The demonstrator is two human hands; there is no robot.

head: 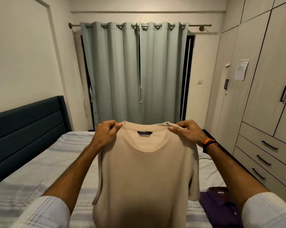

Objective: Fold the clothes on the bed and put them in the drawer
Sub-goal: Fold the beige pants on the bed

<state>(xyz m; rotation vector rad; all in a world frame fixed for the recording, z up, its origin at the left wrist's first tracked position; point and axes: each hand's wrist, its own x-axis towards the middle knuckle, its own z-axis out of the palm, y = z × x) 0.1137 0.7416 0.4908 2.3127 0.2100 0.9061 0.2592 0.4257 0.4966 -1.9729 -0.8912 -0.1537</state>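
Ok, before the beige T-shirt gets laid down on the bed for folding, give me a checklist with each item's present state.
1. Left hand pinches its shoulder of the beige T-shirt: ok.
2. Right hand pinches the other shoulder: ok.
3. Shirt hangs flat, collar up, label facing the camera: ok.
4. Free space on the bed to the left: ok.
5. Purple shirt lies clear to the right: ok.
6. Drawers open for stowing: not ok, all shut.
7. Hem untwisted: cannot tell, out of frame.

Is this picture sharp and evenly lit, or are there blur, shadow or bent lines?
Head view: dim, warm light; the beige T-shirt darkens to shadow at its lower part; the left hand and right hand look slightly soft; the wardrobe edges lean and curve from the wide lens.
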